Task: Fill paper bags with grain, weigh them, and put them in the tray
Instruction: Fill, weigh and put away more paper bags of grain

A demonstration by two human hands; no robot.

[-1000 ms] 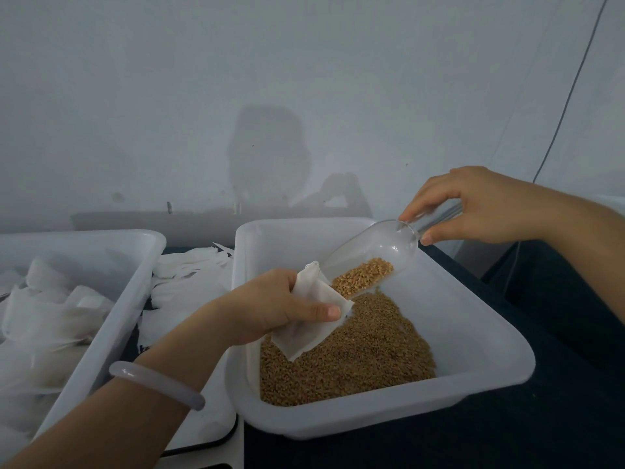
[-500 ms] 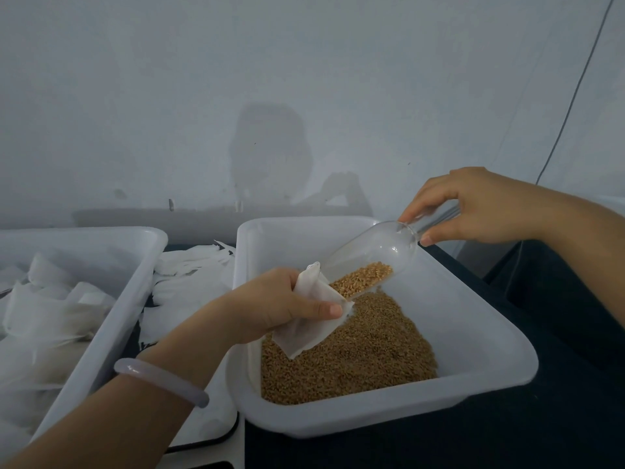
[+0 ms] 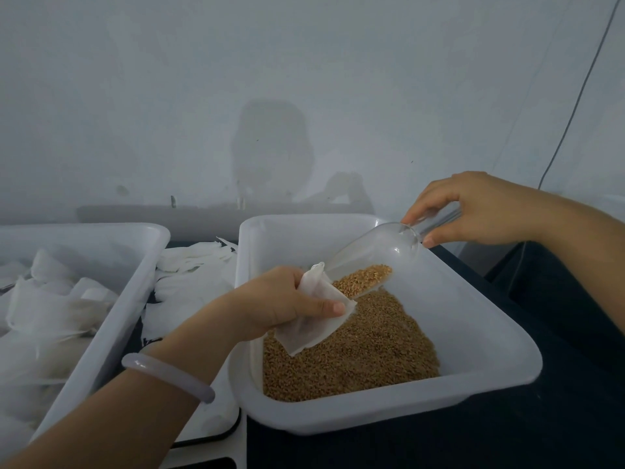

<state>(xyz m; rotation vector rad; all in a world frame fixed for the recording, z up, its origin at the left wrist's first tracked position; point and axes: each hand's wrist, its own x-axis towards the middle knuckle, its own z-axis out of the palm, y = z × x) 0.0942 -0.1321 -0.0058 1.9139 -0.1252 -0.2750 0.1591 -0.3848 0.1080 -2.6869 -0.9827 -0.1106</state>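
A small white paper bag (image 3: 313, 324) is held over the near-left part of a white plastic tub (image 3: 480, 336). The bag is pinched by the left hand (image 3: 280, 304), with the thumb laid along its front face and the other fingers curled behind it. Its mouth is turned up and to the right.

A clear plastic scoop (image 3: 372, 255) is gripped by its handle in the right hand (image 3: 480, 208), with the fingers curled over the handle and the thumb beneath. The scoop is tilted down toward the left, and its lip meets the mouth of the bag.

Brown grain (image 3: 365, 353) is heaped on the tub floor, directly below the bag. A smaller portion lies in the lower end of the scoop, against the bag opening. Whether any grain is inside the bag cannot be determined, since the paper is opaque.

A second white tray (image 3: 142, 262) stands to the left and holds crumpled white bags (image 3: 50, 306). A loose pile of flat bags (image 3: 192, 279) lies between the two containers. A pale bangle (image 3: 169, 377) is worn on the left wrist. Both containers rest on a dark surface (image 3: 548, 421). A thin cable (image 3: 575, 113) runs down the wall at right.
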